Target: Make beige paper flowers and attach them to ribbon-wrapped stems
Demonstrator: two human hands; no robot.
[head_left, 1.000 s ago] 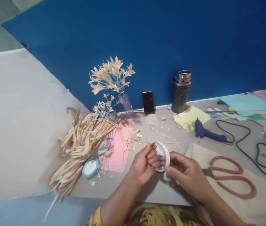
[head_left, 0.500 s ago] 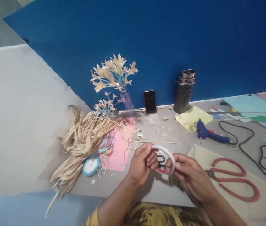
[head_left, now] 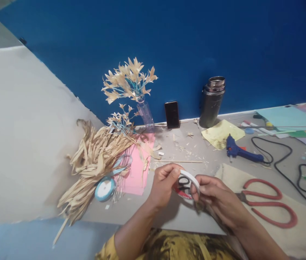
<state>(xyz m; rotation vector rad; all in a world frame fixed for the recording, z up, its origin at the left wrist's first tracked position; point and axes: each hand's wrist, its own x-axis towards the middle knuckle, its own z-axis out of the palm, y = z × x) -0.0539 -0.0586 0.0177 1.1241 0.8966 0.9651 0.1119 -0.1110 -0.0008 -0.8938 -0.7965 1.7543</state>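
Observation:
A narrow roll of white tape (head_left: 191, 177) is held up over the table's front edge, between both my hands. My left hand (head_left: 164, 184) is closed on its left side, thumb on top of the rim. Fingers and thumb of my right hand (head_left: 218, 196) pinch the right side. Through the ring show black handles (head_left: 183, 180) of what looks like small scissors, and something red below them; the rest is hidden by the hands and tape. Large red-handled scissors (head_left: 271, 204) lie right of my right hand, on a beige cloth (head_left: 305, 231).
Left are dried husks (head_left: 96, 159), a blue ribbon spool (head_left: 105, 189), wires and pink paper (head_left: 135, 173). Husk flowers (head_left: 131, 81) stand in a clear bottle (head_left: 145, 115). Behind are a phone (head_left: 171, 115) and a flask (head_left: 212, 103). Right lies a blue glue gun (head_left: 241, 151) with its cord (head_left: 283, 169).
My left hand's fingers have shifted around the tape roll, its thumb now farther right on the rim. The roll is turned slightly. The whole view has moved a little.

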